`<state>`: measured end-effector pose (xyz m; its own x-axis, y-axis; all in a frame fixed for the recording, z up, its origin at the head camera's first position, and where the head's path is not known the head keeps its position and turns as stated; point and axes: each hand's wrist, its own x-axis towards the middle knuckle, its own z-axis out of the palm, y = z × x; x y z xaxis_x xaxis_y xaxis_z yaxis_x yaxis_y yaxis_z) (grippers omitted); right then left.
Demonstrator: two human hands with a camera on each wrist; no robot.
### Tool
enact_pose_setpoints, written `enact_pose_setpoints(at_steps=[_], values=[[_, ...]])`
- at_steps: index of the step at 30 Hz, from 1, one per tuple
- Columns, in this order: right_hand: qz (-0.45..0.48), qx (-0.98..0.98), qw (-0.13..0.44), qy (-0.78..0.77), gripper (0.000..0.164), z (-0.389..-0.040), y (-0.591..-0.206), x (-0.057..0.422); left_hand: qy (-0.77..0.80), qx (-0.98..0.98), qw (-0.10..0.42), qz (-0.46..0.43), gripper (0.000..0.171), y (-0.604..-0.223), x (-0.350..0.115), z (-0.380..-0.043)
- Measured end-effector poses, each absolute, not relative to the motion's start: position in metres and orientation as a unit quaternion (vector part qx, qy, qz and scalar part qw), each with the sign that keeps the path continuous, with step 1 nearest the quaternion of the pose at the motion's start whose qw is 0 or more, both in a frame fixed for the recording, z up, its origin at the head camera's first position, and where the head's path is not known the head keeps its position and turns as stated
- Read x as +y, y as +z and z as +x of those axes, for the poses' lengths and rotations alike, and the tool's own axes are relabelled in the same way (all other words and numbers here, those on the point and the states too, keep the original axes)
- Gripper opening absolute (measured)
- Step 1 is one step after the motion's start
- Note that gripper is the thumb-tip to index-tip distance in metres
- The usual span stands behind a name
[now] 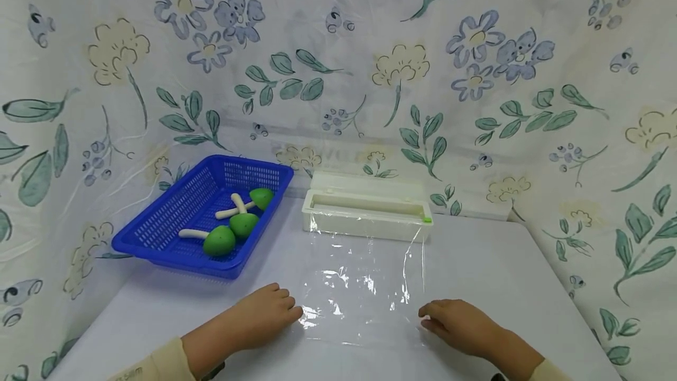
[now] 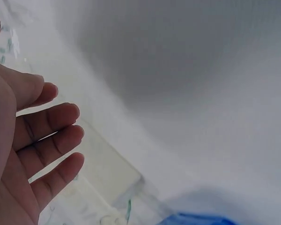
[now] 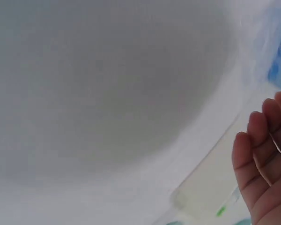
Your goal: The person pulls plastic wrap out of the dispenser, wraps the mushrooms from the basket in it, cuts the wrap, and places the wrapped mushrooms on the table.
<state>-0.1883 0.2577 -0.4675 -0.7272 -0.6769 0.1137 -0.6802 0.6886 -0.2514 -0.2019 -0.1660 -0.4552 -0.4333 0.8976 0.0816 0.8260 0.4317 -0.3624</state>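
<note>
A sheet of clear plastic wrap (image 1: 365,293) stretches toward me from the white wrap dispenser box (image 1: 365,228), its lid raised at the back. My left hand (image 1: 264,317) pinches the sheet's near left corner. At the near right corner, my right hand (image 1: 459,325) pinches it between thumb and forefinger. In the left wrist view, the left hand (image 2: 33,136) has thumb and forefinger together, the other fingers loosely bent. Fingers of the right hand (image 3: 267,154) show at the right wrist view's edge; its thumb is out of frame there.
A blue plastic basket (image 1: 153,237) stands left of the dispenser. Inside lie several mushroom-like pieces with green caps (image 1: 219,241) and pale stems. A small green tab (image 1: 427,220) marks the dispenser's right end. Floral sheeting (image 1: 344,87) hangs behind the white table (image 1: 492,275).
</note>
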Motion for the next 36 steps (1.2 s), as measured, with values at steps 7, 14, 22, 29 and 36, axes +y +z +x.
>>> enact_pose_setpoints(at_steps=[7, 14, 22, 29, 36], values=[[0.268, -0.946, 0.001, 0.184, 0.017, -0.222, -0.463, 0.271, 0.129, -0.867, 0.119, -0.466, 0.011, -0.432, -0.171, -0.223], [0.189, -0.952, 0.031, 0.240, 0.016, -0.254, -0.467, 0.277, 0.079, -0.892, 0.145, -0.421, 0.007, -0.405, -0.186, -0.245], [0.173, -0.928, 0.135, 0.302, 0.015, -0.286, -0.470, 0.276, 0.025, -0.927, 0.130, -0.352, 0.014, -0.381, -0.209, -0.274], [0.121, -0.910, 0.156, 0.365, 0.020, -0.309, -0.470, 0.273, -0.020, -0.944, 0.107, -0.310, 0.016, -0.372, -0.234, -0.301], [0.101, -0.899, 0.162, 0.394, 0.021, -0.326, -0.467, 0.269, -0.024, -0.964, 0.043, -0.262, 0.009, -0.361, -0.253, -0.320]])
